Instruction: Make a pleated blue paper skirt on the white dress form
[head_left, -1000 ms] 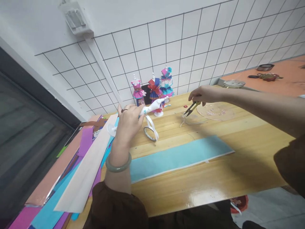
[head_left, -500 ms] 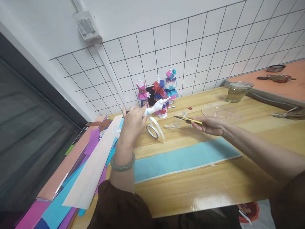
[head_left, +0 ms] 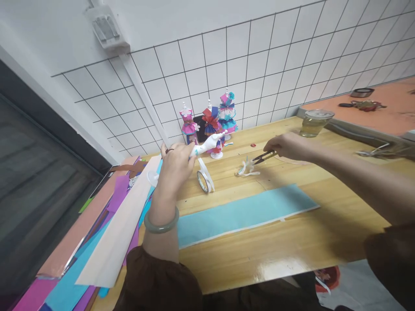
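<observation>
My left hand (head_left: 177, 166) is closed around a small white mannequin (head_left: 210, 143), tipped on its side with its round base (head_left: 152, 178) sticking out to the left. Bits of blue show on its body. Below it a roll of white tape (head_left: 202, 181) stands on edge, with a loose strip rising toward the mannequin. My right hand (head_left: 283, 146), slightly blurred, grips a slim dark two-pronged tool (head_left: 264, 157), either tweezers or thread snips. Its tips are at a small heap of white and bluish scraps (head_left: 248, 168). A light-blue strip with a white edge (head_left: 246, 214) lies in front.
Several small mannequins in colourful paper dresses (head_left: 228, 113) stand by the tiled wall. Coloured paper sheets (head_left: 112, 233) are stacked at the left. A lidded cup of yellowish liquid (head_left: 316, 123) stands at the right, near an orange surface (head_left: 385, 114). Below the table is a red bin (head_left: 330, 278).
My right hand has turned over and lifted, now pointing the tool down at the scraps, which are bunched closer together. My left hand still holds the mannequin. The view has shifted slightly.
</observation>
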{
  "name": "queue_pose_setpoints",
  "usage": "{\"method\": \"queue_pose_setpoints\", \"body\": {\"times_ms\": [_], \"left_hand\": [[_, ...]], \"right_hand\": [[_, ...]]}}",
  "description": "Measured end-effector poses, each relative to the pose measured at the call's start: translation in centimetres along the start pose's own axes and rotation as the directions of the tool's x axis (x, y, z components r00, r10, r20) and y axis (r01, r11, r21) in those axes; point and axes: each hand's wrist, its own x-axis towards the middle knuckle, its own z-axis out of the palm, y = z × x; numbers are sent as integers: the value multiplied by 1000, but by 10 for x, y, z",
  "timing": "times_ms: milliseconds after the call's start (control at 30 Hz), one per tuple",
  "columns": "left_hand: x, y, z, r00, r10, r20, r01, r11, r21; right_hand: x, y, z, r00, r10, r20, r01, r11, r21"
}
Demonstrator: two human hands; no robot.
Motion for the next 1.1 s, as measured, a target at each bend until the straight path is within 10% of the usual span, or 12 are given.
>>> {"method": "queue_pose_setpoints", "body": {"times_ms": [233, 467, 1100], "left_hand": [[1, 1, 1, 1000, 19, -23, -19, 1000, -5], [0, 2, -1, 999, 36, -27, -36, 999, 25], [-1, 2, 1, 998, 30, -50, -29, 999, 18]], "right_hand": [[-6, -15, -3, 993, 76, 92, -102, 939, 329], [1, -18, -2, 982, 22, 185, -68, 967, 245], [-14, -51, 37, 999, 20, -46, 4, 881, 474]]}}
